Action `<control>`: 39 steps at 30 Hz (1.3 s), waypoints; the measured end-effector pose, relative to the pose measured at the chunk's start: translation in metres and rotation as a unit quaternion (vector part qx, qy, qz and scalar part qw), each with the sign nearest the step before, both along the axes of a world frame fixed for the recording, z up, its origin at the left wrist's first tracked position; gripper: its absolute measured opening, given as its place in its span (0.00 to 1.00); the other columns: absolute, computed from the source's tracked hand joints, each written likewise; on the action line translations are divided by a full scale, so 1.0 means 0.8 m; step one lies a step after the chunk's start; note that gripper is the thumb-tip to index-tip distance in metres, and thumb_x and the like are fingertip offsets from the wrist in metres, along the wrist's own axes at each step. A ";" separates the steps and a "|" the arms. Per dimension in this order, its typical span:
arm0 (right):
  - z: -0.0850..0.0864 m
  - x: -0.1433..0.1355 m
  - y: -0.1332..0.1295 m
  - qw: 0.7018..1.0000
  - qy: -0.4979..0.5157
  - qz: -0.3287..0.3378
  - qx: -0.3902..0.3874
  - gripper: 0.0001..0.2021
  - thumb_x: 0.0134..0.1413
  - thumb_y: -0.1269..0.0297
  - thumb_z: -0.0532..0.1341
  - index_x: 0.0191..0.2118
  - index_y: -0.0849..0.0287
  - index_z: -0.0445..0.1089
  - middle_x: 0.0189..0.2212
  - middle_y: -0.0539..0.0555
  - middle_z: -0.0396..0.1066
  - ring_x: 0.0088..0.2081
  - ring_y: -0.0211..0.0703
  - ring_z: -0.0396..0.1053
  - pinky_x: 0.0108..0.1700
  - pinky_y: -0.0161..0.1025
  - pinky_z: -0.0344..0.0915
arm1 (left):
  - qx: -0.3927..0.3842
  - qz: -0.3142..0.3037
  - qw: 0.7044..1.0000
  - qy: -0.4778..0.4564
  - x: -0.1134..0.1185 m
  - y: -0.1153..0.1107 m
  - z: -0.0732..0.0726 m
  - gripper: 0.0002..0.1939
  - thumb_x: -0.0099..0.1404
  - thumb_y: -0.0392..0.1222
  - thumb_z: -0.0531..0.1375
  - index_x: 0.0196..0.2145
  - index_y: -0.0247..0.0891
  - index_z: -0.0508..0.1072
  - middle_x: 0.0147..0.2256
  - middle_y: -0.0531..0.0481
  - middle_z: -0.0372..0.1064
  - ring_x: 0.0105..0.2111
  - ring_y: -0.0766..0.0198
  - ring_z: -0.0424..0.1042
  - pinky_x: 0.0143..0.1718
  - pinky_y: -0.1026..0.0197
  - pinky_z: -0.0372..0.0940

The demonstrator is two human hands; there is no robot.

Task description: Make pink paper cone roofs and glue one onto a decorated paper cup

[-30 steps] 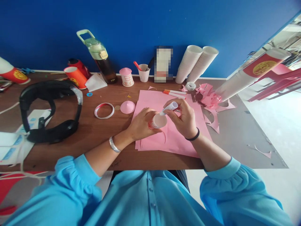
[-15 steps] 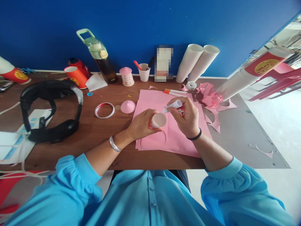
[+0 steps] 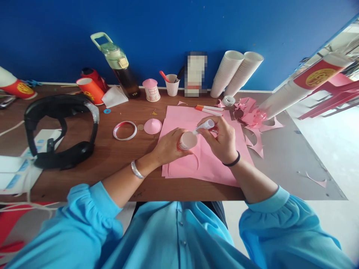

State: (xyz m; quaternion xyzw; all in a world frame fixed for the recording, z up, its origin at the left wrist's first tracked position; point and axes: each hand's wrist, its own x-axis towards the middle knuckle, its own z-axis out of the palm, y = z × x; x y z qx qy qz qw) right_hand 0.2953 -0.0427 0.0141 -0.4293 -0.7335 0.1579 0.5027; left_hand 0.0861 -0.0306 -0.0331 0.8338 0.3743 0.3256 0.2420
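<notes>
My left hand point(image 3: 170, 145) is wrapped round a paper cup point(image 3: 189, 141) with red drawing on its side. In my right hand point(image 3: 223, 138) is a small white glue bottle point(image 3: 206, 124), its narrow tip at the cup's rim. Both hands are above a stack of pink paper point(image 3: 179, 116) on the brown table. To the left of the paper lies a pink paper cone point(image 3: 152, 126). Further back stands a decorated cup point(image 3: 152, 93) topped with a similar pink cone point(image 3: 150, 83). The inside of the held cup is only partly visible.
A tape roll point(image 3: 125, 130) and a black headset point(image 3: 63, 157) lie to the left. Along the blue wall are a water bottle point(image 3: 122, 71), a cup with pens point(image 3: 172, 89) and stacked paper cups point(image 3: 226, 74). Pink scraps point(image 3: 254, 114) lie to the right.
The glue bottle in my right hand has moved left and slightly down, so its tip now meets the cup's rim. The cup has tilted and shifted slightly left.
</notes>
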 end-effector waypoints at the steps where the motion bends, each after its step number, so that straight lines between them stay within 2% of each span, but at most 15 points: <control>1: 0.000 0.000 0.001 1.000 0.004 -0.003 -0.006 0.07 0.63 0.59 0.64 0.41 0.53 0.68 0.37 0.52 0.77 0.36 0.43 0.75 0.36 0.41 0.73 | -0.004 0.002 1.000 0.002 0.000 0.000 0.000 0.35 0.55 0.57 0.74 0.53 0.40 0.66 0.49 0.42 0.74 0.49 0.47 0.76 0.48 0.48 0.71; 7: 0.000 0.000 0.002 0.999 0.028 -0.027 -0.022 0.07 0.62 0.58 0.65 0.39 0.53 0.68 0.36 0.51 0.76 0.35 0.42 0.75 0.35 0.40 0.73 | -0.002 0.011 1.000 0.009 -0.002 0.001 -0.002 0.36 0.56 0.58 0.73 0.54 0.41 0.65 0.51 0.41 0.73 0.50 0.46 0.76 0.49 0.47 0.71; 10: 0.001 -0.003 -0.001 0.998 0.055 0.004 0.001 0.06 0.62 0.61 0.66 0.42 0.53 0.68 0.38 0.52 0.77 0.38 0.43 0.75 0.38 0.42 0.73 | 0.002 0.009 1.000 0.005 -0.002 0.003 -0.004 0.36 0.55 0.57 0.74 0.53 0.41 0.64 0.50 0.42 0.73 0.50 0.46 0.75 0.48 0.48 0.71; 14: 0.002 -0.005 -0.003 0.999 0.026 0.025 0.012 0.05 0.63 0.64 0.65 0.42 0.53 0.69 0.39 0.52 0.78 0.40 0.44 0.76 0.40 0.42 0.73 | 0.000 0.014 1.000 0.008 -0.001 0.003 -0.004 0.34 0.54 0.53 0.75 0.52 0.42 0.65 0.49 0.44 0.73 0.49 0.47 0.75 0.46 0.49 0.71; 24: 0.001 -0.001 -0.001 0.999 0.012 -0.038 -0.013 0.08 0.60 0.60 0.67 0.38 0.54 0.67 0.34 0.51 0.76 0.32 0.41 0.74 0.33 0.39 0.71 | -0.020 0.013 1.000 0.011 -0.003 0.002 -0.001 0.34 0.57 0.60 0.72 0.52 0.41 0.64 0.50 0.43 0.73 0.50 0.48 0.75 0.47 0.50 0.71; 33: -0.001 -0.001 -0.005 0.997 -0.040 -0.068 0.022 0.10 0.58 0.58 0.68 0.36 0.54 0.67 0.30 0.49 0.76 0.27 0.39 0.72 0.30 0.38 0.69 | -0.049 0.049 0.997 0.021 -0.001 -0.001 0.007 0.33 0.54 0.50 0.74 0.50 0.43 0.63 0.49 0.47 0.73 0.49 0.50 0.76 0.50 0.50 0.71; 39: 0.001 -0.004 -0.009 0.995 -0.063 -0.069 0.039 0.11 0.58 0.58 0.68 0.35 0.53 0.65 0.29 0.48 0.76 0.25 0.39 0.71 0.27 0.37 0.65 | -0.046 0.064 0.997 0.012 -0.002 0.000 0.004 0.31 0.55 0.49 0.73 0.50 0.42 0.63 0.49 0.47 0.73 0.49 0.51 0.75 0.48 0.51 0.70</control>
